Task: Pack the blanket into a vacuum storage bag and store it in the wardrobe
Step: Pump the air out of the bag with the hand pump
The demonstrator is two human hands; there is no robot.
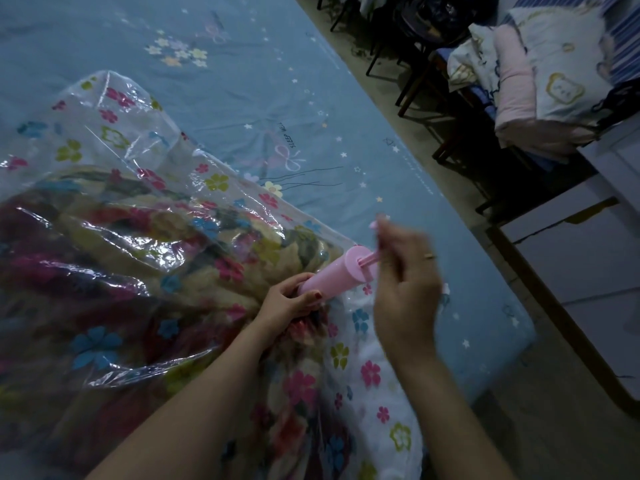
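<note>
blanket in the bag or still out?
In. The blanket shows through the clear flowered bag, plastic wrinkled over it, while both hands work a pink pump.

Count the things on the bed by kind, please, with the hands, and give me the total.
Hands: 2, left hand gripping the pump, right hand pinching its handle
Pump: 1, pink
Storage bag: 1, clear with flowers
Blanket: 1, inside the bag
Total: 5

A single head-worn camera looks forward and steeply down, close over a bed (284, 98) that runs from 7 o'clock toward 12 o'clock. A strip of floor (398, 109) and furniture fill the frame from 1 to 4 o'clock.
</note>
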